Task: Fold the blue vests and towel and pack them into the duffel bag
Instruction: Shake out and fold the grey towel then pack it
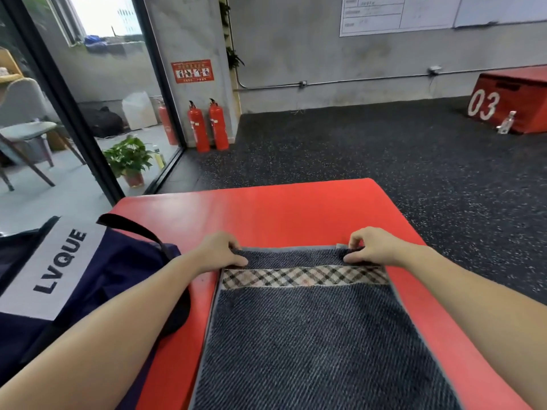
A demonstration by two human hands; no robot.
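Towel fold, far edge in hand
Dark towel (310,335) with plaid band flat on red mat (266,214); left hand (220,251) and right hand (374,247) each pinch a far corner; next, likely draw both evenly nearward; navy duffel bag (88,291) just left

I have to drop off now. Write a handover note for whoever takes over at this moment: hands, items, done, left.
Left hand and right hand each pinch a far corner of the towel, which lies flat on the red mat.
Duffel bag sits left of the towel.
Done: towel spread out. No vests visible here.
Left: fold the towel, then pack it into the bag.
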